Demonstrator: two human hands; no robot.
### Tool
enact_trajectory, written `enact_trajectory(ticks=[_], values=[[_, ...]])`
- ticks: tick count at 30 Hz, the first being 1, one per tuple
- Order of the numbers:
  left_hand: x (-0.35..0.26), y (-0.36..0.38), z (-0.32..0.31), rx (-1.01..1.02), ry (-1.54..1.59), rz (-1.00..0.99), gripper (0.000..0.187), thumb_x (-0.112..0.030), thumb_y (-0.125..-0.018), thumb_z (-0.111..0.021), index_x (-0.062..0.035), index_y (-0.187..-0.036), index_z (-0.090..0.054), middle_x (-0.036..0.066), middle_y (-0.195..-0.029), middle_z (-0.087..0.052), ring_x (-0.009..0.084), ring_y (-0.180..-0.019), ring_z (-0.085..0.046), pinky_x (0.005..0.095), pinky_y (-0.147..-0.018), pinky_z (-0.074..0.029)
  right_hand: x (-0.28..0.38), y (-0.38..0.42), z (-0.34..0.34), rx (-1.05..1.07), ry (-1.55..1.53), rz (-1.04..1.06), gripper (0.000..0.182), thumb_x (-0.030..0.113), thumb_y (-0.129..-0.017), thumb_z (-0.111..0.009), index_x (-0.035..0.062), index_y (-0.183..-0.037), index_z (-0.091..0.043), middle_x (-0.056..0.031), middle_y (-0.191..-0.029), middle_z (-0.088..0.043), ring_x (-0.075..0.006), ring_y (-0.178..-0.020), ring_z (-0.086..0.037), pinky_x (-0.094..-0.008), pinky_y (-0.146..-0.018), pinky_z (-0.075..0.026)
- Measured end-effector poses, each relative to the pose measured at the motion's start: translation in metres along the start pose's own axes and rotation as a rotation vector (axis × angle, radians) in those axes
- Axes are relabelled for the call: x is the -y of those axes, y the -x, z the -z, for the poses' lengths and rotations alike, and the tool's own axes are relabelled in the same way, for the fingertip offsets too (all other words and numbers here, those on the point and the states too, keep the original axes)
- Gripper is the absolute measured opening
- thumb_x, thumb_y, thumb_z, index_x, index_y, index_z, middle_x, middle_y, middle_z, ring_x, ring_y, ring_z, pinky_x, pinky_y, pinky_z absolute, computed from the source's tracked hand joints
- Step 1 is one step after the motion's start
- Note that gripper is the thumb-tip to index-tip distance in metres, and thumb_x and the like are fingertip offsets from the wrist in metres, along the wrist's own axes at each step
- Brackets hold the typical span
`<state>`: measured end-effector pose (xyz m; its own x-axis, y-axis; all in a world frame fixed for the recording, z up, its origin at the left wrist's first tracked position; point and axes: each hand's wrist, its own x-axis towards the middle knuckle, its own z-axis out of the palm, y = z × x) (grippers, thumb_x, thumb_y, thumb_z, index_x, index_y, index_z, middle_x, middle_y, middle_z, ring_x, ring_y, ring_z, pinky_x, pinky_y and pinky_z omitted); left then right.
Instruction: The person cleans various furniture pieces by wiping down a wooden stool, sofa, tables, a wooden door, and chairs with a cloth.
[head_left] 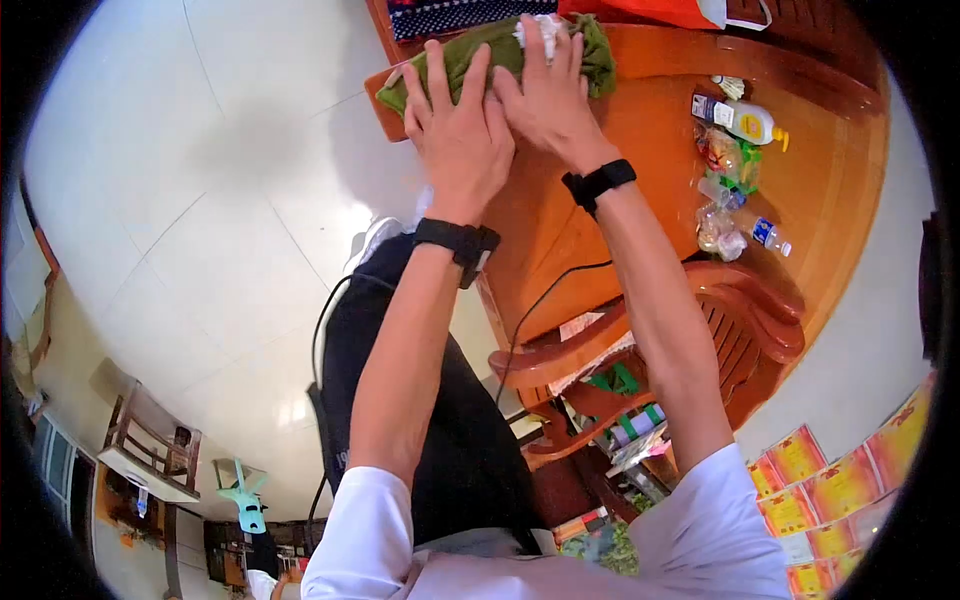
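A dark green, plush-looking cloth bundle [499, 48] lies along the end of a wooden seat or tabletop [560, 235]. My left hand [458, 145] rests on its left half, fingers spread out over the fabric. Beside it, my right hand [550, 105] reaches across the right half with its fingers extended. Under and around those right fingertips shows a white patch [550, 24] on the green cloth. The two thumbs are close together at the near edge of the bundle. Each wrist wears a black strap.
On the right stand or lie a pump bottle [752, 124], a shuttlecock [730, 86], plastic-wrapped items [720, 150] and a water bottle [771, 236]. A wooden armrest [560, 362] curves below. A black cable [540, 310] crosses the wood. Pale floor tiles [200, 150] spread to the left.
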<state>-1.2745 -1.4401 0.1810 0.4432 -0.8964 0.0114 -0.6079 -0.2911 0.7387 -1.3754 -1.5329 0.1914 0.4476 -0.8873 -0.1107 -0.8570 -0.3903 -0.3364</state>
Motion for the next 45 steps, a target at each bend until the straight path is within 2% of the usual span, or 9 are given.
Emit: enact_trajectory(ticks=[7,18,23,25,31,36,38,42,45], values=[[0.024,0.03,0.008,-0.043,0.203,0.241,0.055,-0.015,-0.1,-0.05,-0.0119,-0.153,-0.039,0.027,-0.162,-0.016,0.0514,-0.147,-0.017,0.0592,-0.117,-0.015,0.05,-0.006,0.002,0.105,0.135,0.272,0.064,0.038,-0.09,-0.06,0.0201,-0.148,-0.041,-0.0225,-0.145,-0.036,-0.0558,-0.142,-0.021,-0.0747,-0.098,-0.036],[0.028,0.008,0.021,0.119,0.115,0.376,0.057,-0.017,-0.093,-0.058,-0.0257,-0.149,-0.047,0.027,-0.162,-0.012,0.0492,-0.142,-0.023,0.0621,-0.111,-0.02,0.075,-0.053,0.036,0.564,0.198,0.185,0.054,0.032,-0.09,-0.066,0.0162,-0.139,-0.052,-0.0162,-0.145,-0.048,-0.0431,-0.14,-0.035,-0.0704,-0.1,-0.037],[0.066,-0.026,0.062,0.249,0.271,0.221,0.054,-0.019,-0.09,-0.066,-0.0243,-0.142,-0.053,0.026,-0.152,-0.03,0.048,-0.132,-0.038,0.053,-0.104,-0.039,0.09,-0.075,0.041,0.729,0.104,0.112,0.047,0.023,-0.088,-0.069,0.0133,-0.133,-0.056,-0.0126,-0.13,-0.059,-0.0312,-0.121,-0.055,-0.0503,-0.094,-0.045],[0.075,-0.053,0.078,0.575,0.273,0.209,0.051,-0.018,-0.089,-0.068,-0.0224,-0.138,-0.054,0.021,-0.14,-0.045,0.0418,-0.121,-0.051,0.0465,-0.092,-0.051,0.091,-0.08,0.044,0.699,0.05,0.151,0.045,0.017,-0.089,-0.068,0.0125,-0.132,-0.056,-0.0135,-0.123,-0.06,-0.0328,-0.109,-0.06,-0.0453,-0.087,-0.049],[0.078,-0.124,0.102,0.852,0.155,0.104,0.035,-0.01,-0.083,-0.068,-0.0118,-0.117,-0.059,0.016,-0.112,-0.059,0.0351,-0.105,-0.062,0.0457,-0.08,-0.055,0.08,-0.115,0.037,0.828,-0.215,0.108,0.031,0.008,-0.09,-0.066,0.0054,-0.12,-0.06,-0.0167,-0.103,-0.06,-0.0394,-0.085,-0.061,-0.045,-0.073,-0.051],[0.073,-0.278,0.124,0.595,0.182,0.008,0.024,-0.004,-0.081,-0.064,-0.0073,-0.104,-0.063,0.016,-0.105,-0.059,0.0354,-0.098,-0.061,0.0455,-0.078,-0.054,0.087,-0.235,0.047,0.5,-0.295,0.115,0.03,0.0,-0.084,-0.064,0.0026,-0.114,-0.065,-0.0202,-0.09,-0.061,-0.0412,-0.086,-0.059,-0.0475,-0.078,-0.049],[0.066,-0.355,0.137,0.288,0.173,-0.125,0.023,-0.005,-0.081,-0.065,-0.0085,-0.103,-0.065,0.015,-0.105,-0.059,0.0356,-0.098,-0.06,0.0461,-0.081,-0.053,0.117,-0.31,0.08,0.297,-0.233,0.128,0.028,0.0,-0.084,-0.065,0.0032,-0.112,-0.066,-0.0198,-0.092,-0.062,-0.0389,-0.087,-0.062,-0.0446,-0.077,-0.05],[0.038,-0.514,0.189,-0.204,0.162,-0.283,0.035,-0.007,-0.08,-0.069,-0.0127,-0.115,-0.068,0.013,-0.115,-0.06,0.0352,-0.104,-0.057,0.0459,-0.089,-0.049,0.188,-0.458,0.156,-0.094,-0.232,0.326,0.03,0.002,-0.088,-0.065,0.0065,-0.117,-0.068,-0.0202,-0.1,-0.067,-0.0381,-0.088,-0.065,-0.0414,-0.075,-0.052],[0.047,-0.561,0.176,-0.265,0.114,-0.228,0.035,-0.012,-0.087,-0.066,-0.0135,-0.122,-0.067,0.019,-0.132,-0.056,0.0423,-0.115,-0.054,0.0475,-0.097,-0.047,0.185,-0.522,0.136,-0.152,-0.255,0.405,0.032,0.002,-0.089,-0.064,0.0076,-0.12,-0.068,-0.02,-0.104,-0.067,-0.0392,-0.09,-0.065,-0.0412,-0.078,-0.052]])
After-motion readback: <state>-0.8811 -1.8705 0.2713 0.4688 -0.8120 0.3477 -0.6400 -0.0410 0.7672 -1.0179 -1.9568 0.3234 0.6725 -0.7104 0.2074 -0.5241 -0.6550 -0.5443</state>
